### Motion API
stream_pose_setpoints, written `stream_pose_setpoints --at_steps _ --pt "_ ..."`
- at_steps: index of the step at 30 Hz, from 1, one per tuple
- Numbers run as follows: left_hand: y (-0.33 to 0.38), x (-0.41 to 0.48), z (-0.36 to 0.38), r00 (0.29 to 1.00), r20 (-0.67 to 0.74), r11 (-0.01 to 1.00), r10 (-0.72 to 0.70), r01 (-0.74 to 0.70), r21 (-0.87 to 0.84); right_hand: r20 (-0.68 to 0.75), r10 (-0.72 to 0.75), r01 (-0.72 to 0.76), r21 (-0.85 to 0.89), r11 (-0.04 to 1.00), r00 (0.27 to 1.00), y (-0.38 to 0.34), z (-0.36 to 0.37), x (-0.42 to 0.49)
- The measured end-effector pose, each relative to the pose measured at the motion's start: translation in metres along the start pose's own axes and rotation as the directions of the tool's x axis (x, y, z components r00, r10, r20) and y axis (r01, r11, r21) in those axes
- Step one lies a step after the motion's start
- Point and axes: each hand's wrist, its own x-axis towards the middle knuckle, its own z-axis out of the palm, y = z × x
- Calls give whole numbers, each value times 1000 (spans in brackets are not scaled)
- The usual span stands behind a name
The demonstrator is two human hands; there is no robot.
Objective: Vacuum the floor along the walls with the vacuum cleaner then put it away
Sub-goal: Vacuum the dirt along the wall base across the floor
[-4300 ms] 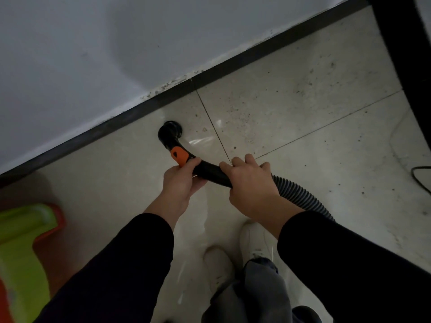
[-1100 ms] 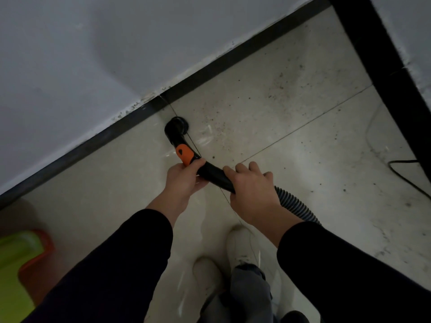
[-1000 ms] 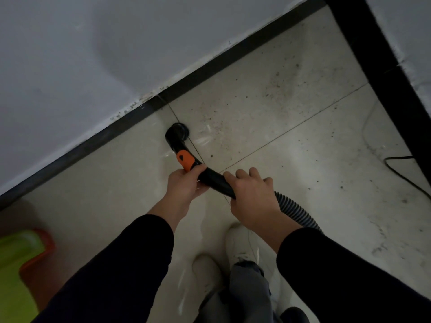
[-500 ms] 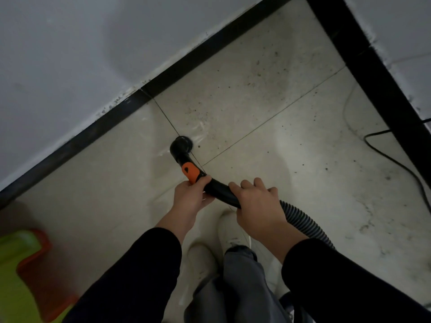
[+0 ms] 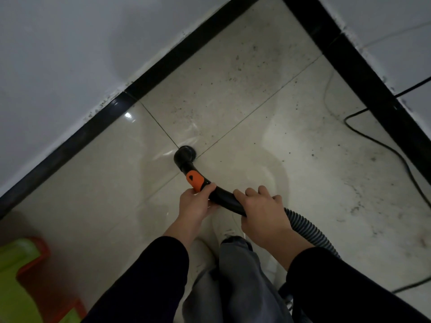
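Left hand (image 5: 193, 206) and right hand (image 5: 263, 213) both gripping the wand (image 5: 224, 199), fingers (image 5: 253, 191) wrapped round it. Nozzle (image 5: 185, 155) sitting on the floor (image 5: 116, 183), well off the skirting (image 5: 93, 129). Better: keeping it flat, running tight along the skirting, slowly through the grit (image 5: 233, 75).

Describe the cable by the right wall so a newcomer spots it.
Start at the black skirting of the right-hand wall. A thin black cable crosses it and curves over the tiles. Unlike the thick ribbed hose, it is smooth and unheld.
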Motion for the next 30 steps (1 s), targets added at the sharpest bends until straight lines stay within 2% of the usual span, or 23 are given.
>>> stream_pose_setpoints --at_steps 18,30 --pt "-29 -39 75 997 52 975 -50 37 220 28 171 -173 131 976 985 67 4 -53" --pt "-11 -40 89 991 78 963 -107 83 257 3 241 -236 222 946 971 79 6 -41"
